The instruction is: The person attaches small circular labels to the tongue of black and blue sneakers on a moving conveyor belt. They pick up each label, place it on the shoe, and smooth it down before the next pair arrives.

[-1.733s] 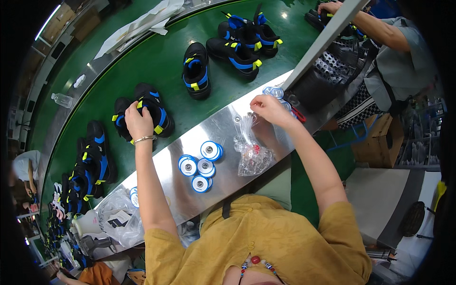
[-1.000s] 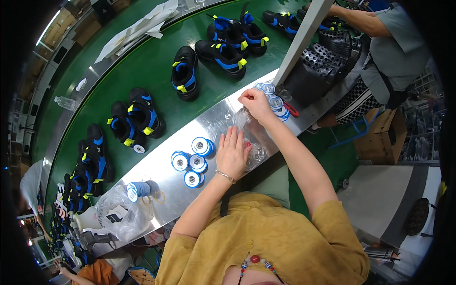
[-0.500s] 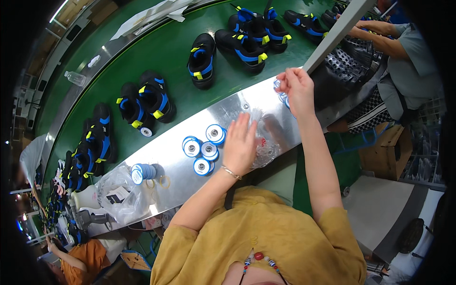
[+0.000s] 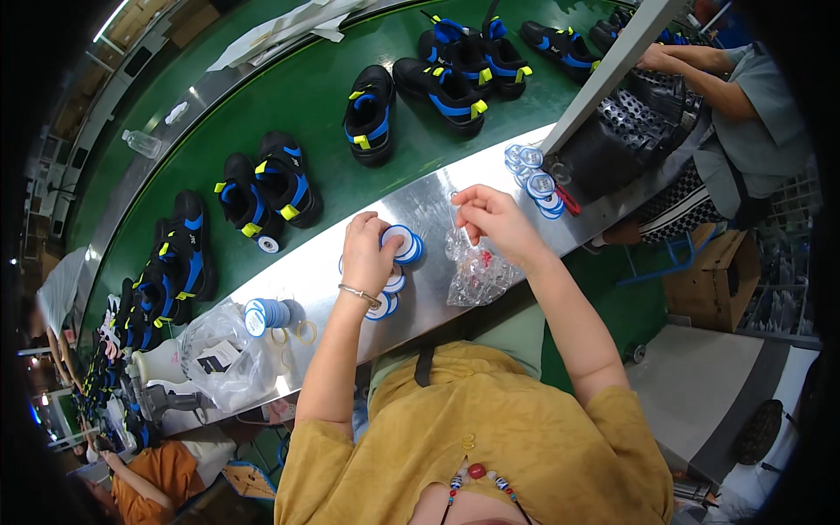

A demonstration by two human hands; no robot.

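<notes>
My left hand (image 4: 365, 255) is over a cluster of round white discs with blue rims (image 4: 403, 243), its fingers curled round the discs beneath the palm, which they partly hide. Right of it, my right hand (image 4: 497, 226) hangs above a crumpled clear plastic bag (image 4: 481, 278), fingers bent in toward the thumb; whether something small is between them I cannot make out. A second pile of blue-rimmed discs (image 4: 540, 185) lies farther right on the metal bench, with a red item (image 4: 569, 201) beside it.
Black-and-blue shoes (image 4: 368, 114) stand along the green belt (image 4: 341, 188) behind the metal ledge (image 4: 324, 350). To the left are a stack of discs (image 4: 265, 316), rubber bands (image 4: 305, 331), a plastic bag (image 4: 223, 350) and a heat gun (image 4: 166, 402). Co-workers sit on both sides.
My left hand has moved left from beside the plastic bag onto the disc cluster. My right hand has come down and left from the right-hand disc pile to above the bag.
</notes>
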